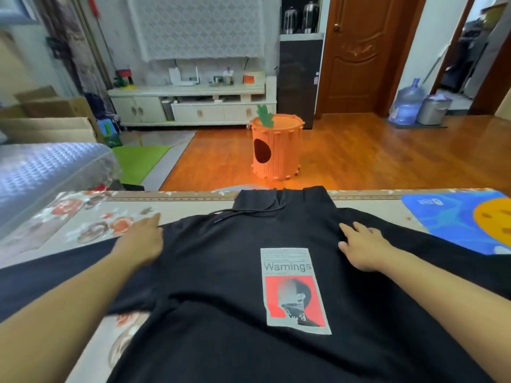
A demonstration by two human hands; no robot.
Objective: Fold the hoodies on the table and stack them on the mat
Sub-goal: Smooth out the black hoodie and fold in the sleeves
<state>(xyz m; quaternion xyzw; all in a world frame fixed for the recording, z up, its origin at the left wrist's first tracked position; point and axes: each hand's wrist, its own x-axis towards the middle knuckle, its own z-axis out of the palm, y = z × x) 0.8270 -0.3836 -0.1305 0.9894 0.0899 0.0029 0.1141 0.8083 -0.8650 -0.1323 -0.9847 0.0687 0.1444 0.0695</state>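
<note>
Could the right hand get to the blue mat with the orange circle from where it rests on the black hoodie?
Probably yes. The right hand lies flat on the black printed hoodie, and nothing stands between it and the blue mat with the orange circle at the table's right end.

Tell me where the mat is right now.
In the head view the blue mat lies at the table's far right, beside the black hoodie's right sleeve, beyond the right hand.

Black hoodie (pixel 221 272), blue-orange mat (pixel 456 219)
</note>
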